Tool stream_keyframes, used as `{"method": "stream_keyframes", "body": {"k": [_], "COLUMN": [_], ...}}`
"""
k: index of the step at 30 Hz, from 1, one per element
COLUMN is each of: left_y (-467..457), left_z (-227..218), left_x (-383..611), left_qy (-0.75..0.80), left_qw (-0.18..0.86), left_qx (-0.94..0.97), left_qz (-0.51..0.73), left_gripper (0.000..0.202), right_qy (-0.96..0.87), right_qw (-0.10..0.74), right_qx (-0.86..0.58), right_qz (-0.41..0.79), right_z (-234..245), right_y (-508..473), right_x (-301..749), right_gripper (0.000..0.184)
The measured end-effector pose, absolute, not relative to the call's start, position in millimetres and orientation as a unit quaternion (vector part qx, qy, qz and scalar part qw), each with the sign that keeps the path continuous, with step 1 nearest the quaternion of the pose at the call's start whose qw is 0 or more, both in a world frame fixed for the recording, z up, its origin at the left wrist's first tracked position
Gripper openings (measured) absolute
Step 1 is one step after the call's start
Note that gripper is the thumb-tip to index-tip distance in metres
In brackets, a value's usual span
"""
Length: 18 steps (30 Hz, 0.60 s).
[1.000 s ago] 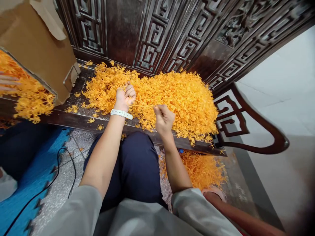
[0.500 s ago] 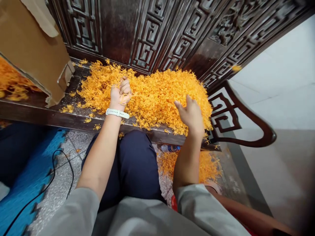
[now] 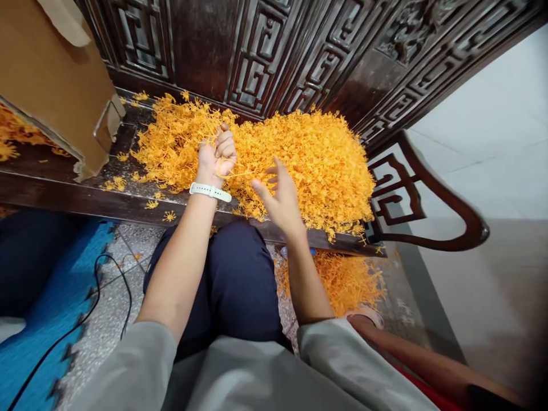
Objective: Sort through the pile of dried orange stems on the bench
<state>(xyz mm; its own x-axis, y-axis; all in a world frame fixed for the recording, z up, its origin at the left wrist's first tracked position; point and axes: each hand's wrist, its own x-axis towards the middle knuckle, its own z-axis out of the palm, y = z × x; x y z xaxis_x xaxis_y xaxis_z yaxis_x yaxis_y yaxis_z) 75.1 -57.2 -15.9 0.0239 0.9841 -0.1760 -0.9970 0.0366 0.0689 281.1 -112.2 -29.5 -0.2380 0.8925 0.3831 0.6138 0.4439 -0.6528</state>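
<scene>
The fingers (image 3: 225, 149) of your left hand (image 3: 214, 162) curl tight around a bunch of orange sprigs (image 3: 230, 172); your right hand (image 3: 280, 197) hovers just right of it, fingers spread wide. Both are over the orange pile (image 3: 317, 160) on the dark tabletop (image 3: 64, 188), with a cardboard box (image 3: 55, 85) far left.

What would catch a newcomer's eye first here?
A big heap of bright orange plastic sprigs covers the dark carved wooden bench. At the heap's near edge, the left hand is closed on a thin orange strand, and the right hand is open beside it.
</scene>
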Motion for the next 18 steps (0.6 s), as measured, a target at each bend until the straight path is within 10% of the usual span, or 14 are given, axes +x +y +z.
{"method": "stream_keyframes", "body": {"k": [6,18], "left_y": [-56.5,-44.5], "left_z": [-14.3,-26.6], "left_x": [59.2,24.8], "left_qy": [0.142,0.093], "left_qw": [0.695,0.668], "left_qx": [-0.077,-0.112], "left_qz": [0.7,0.73], "left_gripper": [0.033,0.026], "right_qy": [-0.704,-0.702], "right_qw": [0.432,0.503], "right_qx": [-0.51,-0.232], "right_qz": [0.24,0.449], "right_z": [-65.0,22.7], "right_y": [-144.0,-213.2], "right_x": [253.1,296.5], "right_gripper": [0.044,0.017]}}
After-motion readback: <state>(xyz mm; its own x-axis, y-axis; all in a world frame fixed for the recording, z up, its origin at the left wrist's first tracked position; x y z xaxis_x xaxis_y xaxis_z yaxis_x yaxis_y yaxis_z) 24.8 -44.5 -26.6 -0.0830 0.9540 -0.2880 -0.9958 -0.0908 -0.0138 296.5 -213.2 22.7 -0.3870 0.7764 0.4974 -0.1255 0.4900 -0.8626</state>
